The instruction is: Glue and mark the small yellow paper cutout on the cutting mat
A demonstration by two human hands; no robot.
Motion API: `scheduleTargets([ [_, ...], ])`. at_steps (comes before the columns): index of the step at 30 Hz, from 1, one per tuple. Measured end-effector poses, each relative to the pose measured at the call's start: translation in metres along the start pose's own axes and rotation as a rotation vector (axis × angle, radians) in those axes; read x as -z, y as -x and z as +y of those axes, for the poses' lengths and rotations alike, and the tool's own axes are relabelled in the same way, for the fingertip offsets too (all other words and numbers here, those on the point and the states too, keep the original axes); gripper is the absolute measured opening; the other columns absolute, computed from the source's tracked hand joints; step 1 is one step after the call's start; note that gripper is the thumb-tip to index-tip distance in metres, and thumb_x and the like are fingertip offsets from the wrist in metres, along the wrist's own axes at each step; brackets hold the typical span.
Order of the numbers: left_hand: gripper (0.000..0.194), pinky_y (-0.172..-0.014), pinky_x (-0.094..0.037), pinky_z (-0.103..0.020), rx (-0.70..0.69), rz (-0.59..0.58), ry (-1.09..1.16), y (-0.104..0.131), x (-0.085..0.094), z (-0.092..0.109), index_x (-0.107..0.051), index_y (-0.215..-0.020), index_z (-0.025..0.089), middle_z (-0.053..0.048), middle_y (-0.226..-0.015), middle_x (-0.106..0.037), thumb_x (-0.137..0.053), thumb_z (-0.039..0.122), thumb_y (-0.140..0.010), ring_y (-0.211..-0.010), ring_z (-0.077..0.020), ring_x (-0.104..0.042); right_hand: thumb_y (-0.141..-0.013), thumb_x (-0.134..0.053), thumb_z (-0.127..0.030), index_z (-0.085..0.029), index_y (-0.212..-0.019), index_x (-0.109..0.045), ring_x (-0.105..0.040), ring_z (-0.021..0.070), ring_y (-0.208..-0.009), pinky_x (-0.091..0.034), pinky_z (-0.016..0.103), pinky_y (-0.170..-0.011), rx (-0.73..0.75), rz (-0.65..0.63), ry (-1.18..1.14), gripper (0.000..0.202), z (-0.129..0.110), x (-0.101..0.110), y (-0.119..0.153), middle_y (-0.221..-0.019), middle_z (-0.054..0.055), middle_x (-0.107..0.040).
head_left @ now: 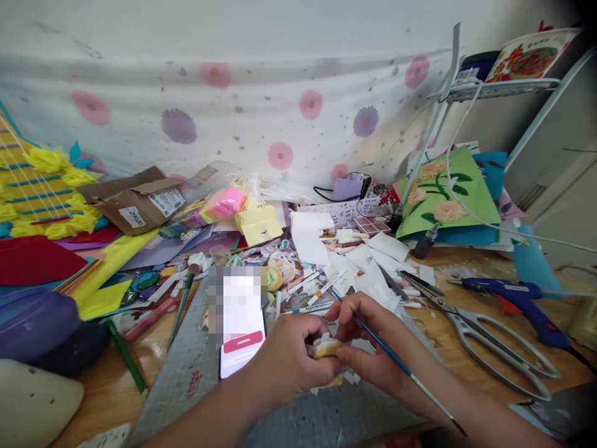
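My left hand (298, 351) is closed around a small piece (325, 346), whitish on top and yellow along its edge. Its exact kind is hard to make out. Held in my right hand (375, 339) is a thin blue paintbrush (396, 359), its bristle end pointing down and right over the forearm. The thumb and fingertips of that hand also touch the small piece. Both hands are above a grey cutting mat (186, 379) strewn with paper scraps. Left of my hands lies a lit phone (242, 348), part of its screen blurred out.
Large scissors (501, 348) and a blue glue gun (527, 298) lie at the right. Pens and white paper (310, 239) crowd the middle. Behind stand a cardboard box (140, 199) and a green flower picture (448, 193). A purple rounded object (37, 320) sits at the left.
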State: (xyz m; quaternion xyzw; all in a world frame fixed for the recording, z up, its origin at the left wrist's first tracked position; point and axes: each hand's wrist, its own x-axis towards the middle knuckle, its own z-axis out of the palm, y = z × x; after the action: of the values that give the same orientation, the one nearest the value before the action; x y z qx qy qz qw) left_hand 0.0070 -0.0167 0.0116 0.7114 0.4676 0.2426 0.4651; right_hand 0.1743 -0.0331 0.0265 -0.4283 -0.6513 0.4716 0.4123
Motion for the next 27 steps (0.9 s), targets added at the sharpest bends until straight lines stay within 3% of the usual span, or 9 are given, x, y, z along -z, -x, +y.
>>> scheduleTargets([
  [5,0.028,-0.049,-0.025,-0.022,0.065,-0.065,0.107,-0.001,0.003,0.003,-0.052,-0.065,0.018,0.007,-0.057,-0.042,-0.074,0.032,-0.055,-0.054,-0.0104,-0.034,-0.059,-0.054,-0.002,-0.023,-0.079,-0.044,-0.051,0.0103,-0.065,-0.044,0.024,-0.061,0.002,0.024,-0.005,0.031,0.006,-0.001,-0.001,-0.092,-0.001,-0.056],
  [11,0.029,-0.053,-0.029,-0.022,0.08,-0.106,0.464,-0.002,0.006,0.003,-0.056,-0.075,0.017,0.005,-0.063,-0.049,-0.076,0.03,-0.058,-0.058,-0.0117,-0.044,-0.066,-0.071,-0.015,-0.024,-0.082,-0.047,-0.051,0.009,-0.062,-0.043,0.023,-0.058,0.073,0.148,-0.317,0.03,0.01,0.005,-0.001,-0.093,-0.001,-0.053],
  [16,0.027,-0.058,-0.035,-0.023,0.083,-0.038,0.641,-0.004,0.009,0.004,-0.058,-0.079,0.017,0.002,-0.069,-0.058,-0.075,0.027,-0.06,-0.063,-0.0126,-0.05,-0.078,-0.068,-0.03,-0.025,-0.09,-0.055,-0.058,0.0151,-0.084,-0.045,0.029,-0.075,0.075,0.198,-0.432,0.018,0.005,0.021,0.004,-0.103,0.002,-0.06],
  [21,0.026,-0.056,-0.032,-0.023,0.085,-0.051,0.53,-0.003,0.01,0.005,-0.054,-0.079,0.017,0.004,-0.067,-0.056,-0.072,0.025,-0.063,-0.061,-0.0114,-0.047,-0.079,-0.065,-0.037,-0.024,-0.088,-0.062,-0.057,0.0198,-0.093,-0.043,0.033,-0.085,0.059,0.358,-0.385,0.016,0.008,0.039,0.007,-0.092,0.003,-0.065],
  [24,0.025,-0.053,-0.029,-0.021,0.059,-0.052,0.405,-0.002,0.009,0.006,-0.051,-0.076,0.017,0.006,-0.064,-0.049,-0.072,0.023,-0.062,-0.058,-0.0095,-0.042,-0.08,-0.065,-0.036,-0.024,-0.091,-0.062,-0.058,0.0213,-0.095,-0.044,0.034,-0.086,0.069,0.316,-0.292,0.016,0.013,0.042,0.01,-0.096,0.004,-0.065],
  [27,0.026,-0.052,-0.028,-0.021,0.056,-0.055,0.295,-0.002,0.008,0.006,-0.05,-0.074,0.017,0.007,-0.063,-0.047,-0.072,0.023,-0.061,-0.058,-0.0094,-0.039,-0.08,-0.067,-0.031,-0.027,-0.094,-0.058,-0.058,0.0207,-0.1,-0.044,0.033,-0.087,0.055,0.19,-0.232,0.017,0.014,0.039,0.014,-0.105,0.003,-0.062],
])
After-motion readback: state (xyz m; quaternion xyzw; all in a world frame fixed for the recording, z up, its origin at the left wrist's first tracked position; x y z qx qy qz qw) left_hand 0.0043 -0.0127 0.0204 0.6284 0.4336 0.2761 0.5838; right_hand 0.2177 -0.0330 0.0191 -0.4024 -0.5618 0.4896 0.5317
